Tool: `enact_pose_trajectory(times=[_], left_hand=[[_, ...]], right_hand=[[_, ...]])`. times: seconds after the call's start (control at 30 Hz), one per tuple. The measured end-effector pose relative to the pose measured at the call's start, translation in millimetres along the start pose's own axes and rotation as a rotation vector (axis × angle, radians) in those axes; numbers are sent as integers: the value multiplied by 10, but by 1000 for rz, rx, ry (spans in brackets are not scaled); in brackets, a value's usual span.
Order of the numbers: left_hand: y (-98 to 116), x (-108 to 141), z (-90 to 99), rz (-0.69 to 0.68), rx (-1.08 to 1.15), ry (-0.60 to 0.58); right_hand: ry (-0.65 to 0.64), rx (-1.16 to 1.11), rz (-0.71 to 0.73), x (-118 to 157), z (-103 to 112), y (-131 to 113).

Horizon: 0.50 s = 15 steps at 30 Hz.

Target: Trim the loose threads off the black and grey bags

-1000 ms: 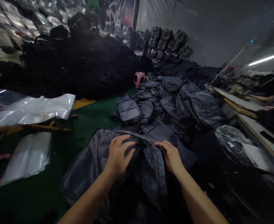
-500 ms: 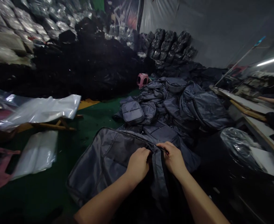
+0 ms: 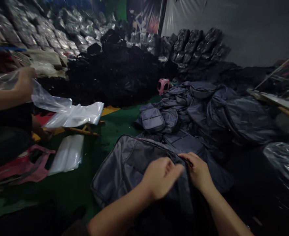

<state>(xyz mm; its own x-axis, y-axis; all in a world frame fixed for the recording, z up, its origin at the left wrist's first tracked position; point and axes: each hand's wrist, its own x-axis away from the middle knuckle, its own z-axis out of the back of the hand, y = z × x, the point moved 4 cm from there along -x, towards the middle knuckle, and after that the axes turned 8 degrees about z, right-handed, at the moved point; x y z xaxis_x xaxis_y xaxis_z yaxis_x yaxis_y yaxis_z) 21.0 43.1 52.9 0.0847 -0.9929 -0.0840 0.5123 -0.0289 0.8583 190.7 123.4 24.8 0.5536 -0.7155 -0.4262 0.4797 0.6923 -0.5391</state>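
Observation:
A large dark grey fabric bag [image 3: 114,164] lies in front of me with its mouth open and its lining showing. My right hand [image 3: 197,168] pinches the edge of its opening, fingers closed on the fabric. Just left of it, my left hand [image 3: 160,178] is over the bag's opening, its fingers curled and the thumb pointing right. Motion smears those fingers, so I cannot tell whether they grip anything. Dark shadow hides the lower part of the bag.
Grey bags [image 3: 205,108] lie heaped ahead, near a pink stool [image 3: 163,86]. At left a co-worker's hand [image 3: 25,80] holds clear plastic; plastic sheets [image 3: 69,152] lie on the green floor [image 3: 119,118]. A black heap [image 3: 114,72] and wrapped bundles stand behind.
My view has turned left, showing more of the co-worker. My left hand has come away from the bag's edge, thumb now out. My right hand still grips the edge.

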Motion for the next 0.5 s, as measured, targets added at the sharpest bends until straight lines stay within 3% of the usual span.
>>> enact_pose_trajectory(times=[0.07,0.27,0.37,0.43,0.5], left_hand=[[164,61,-159,-37,-6,-142],[228,107,-349,-22,-37,-173],[239,248,-356,-145,-7,-181],[249,362,-400,-248,-23,-203],[256,468,-489,-342,-65,-298]], right_hand=[[-42,-29,-16,-7,-10,-2],[2,-15,-11,35,49,-100],[0,60,54,16,133,-227],[-79,154,137,-33,194,-367],[-177,278,248,-107,252,-548]])
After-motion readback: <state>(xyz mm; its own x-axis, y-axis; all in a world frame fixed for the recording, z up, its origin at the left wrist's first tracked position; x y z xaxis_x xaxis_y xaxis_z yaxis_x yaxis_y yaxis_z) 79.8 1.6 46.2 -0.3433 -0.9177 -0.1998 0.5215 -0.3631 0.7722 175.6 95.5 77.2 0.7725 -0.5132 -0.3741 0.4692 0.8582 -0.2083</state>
